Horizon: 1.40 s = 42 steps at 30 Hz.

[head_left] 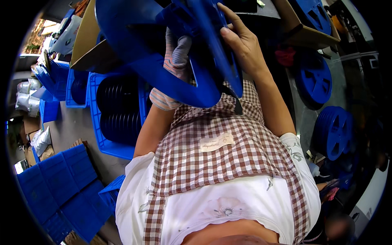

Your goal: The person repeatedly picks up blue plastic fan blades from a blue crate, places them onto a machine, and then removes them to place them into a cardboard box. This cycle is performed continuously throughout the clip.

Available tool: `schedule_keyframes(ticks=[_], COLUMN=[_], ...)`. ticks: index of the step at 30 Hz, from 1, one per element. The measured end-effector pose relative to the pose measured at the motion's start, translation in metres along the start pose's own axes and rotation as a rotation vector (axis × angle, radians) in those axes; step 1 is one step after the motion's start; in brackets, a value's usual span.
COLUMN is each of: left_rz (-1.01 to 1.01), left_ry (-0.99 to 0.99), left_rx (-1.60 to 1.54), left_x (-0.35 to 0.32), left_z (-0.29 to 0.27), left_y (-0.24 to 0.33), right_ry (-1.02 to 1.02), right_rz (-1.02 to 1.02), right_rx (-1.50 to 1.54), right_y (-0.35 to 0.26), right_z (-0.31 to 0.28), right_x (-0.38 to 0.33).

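Observation:
A large blue plastic reel (139, 57) with cut-out openings fills the top middle, tilted in front of my checked apron. One flange faces left; the other, nearly edge-on at the right, is blurred. My left hand (177, 61), in a striped knit glove, reaches up between the flanges and grips the reel by its middle; some fingertips are hidden behind blue plastic. My bare right hand (244, 47) holds the right flange near its upper edge, the thumb and a finger against it.
Left of the reel stands an open cardboard box (83, 38). Below it, a blue crate (94, 122) holds rows of black discs (119, 127). Large blue bins (61, 175) lie lower left. At right are stacked blue reel flanges (332, 132), another blue disc (313, 77) and a second cardboard box (312, 36).

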<state>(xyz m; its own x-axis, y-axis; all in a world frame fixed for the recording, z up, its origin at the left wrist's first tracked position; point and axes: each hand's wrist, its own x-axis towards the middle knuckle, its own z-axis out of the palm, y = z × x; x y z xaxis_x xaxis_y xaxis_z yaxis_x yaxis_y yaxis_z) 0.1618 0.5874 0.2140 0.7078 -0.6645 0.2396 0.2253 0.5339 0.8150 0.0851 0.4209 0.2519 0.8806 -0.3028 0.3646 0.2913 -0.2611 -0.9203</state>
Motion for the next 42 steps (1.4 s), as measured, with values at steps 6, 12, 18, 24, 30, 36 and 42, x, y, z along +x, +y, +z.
schedule_keyframes(ticks=[6,12,18,24,30,36,42], left_rz=[0.037,0.046,0.06,0.077,0.048,0.059,0.104], left_ry=[0.011,0.044,0.062,0.073,0.063,0.064,0.065], left_rx=[-0.141,-0.182,-0.222,-0.228,-0.2,-0.206,-0.211], left_x=[-0.001,0.003,0.0,0.004,-0.001,-0.003,0.001], left_z=[0.005,0.002,0.003,0.003,0.002,0.003,0.005], left_y=[-0.006,-0.011,-0.011,-0.013,-0.015,-0.016,-0.016], right_ry=[-0.066,-0.069,-0.109,-0.166,-0.046,-0.084,-0.089], right_rz=[0.032,-0.02,0.054,0.198,0.133,0.06,-0.066], right_rx=[0.015,-0.129,-0.085,0.131,0.004,-0.109,-0.211], right_y=[-0.015,-0.018,-0.022,-0.023,0.006,0.004,0.007], right_z=[0.009,0.011,0.011,0.009,0.013,0.014,0.01], right_x=[-0.002,-0.002,0.001,0.002,-0.001,-0.001,0.002])
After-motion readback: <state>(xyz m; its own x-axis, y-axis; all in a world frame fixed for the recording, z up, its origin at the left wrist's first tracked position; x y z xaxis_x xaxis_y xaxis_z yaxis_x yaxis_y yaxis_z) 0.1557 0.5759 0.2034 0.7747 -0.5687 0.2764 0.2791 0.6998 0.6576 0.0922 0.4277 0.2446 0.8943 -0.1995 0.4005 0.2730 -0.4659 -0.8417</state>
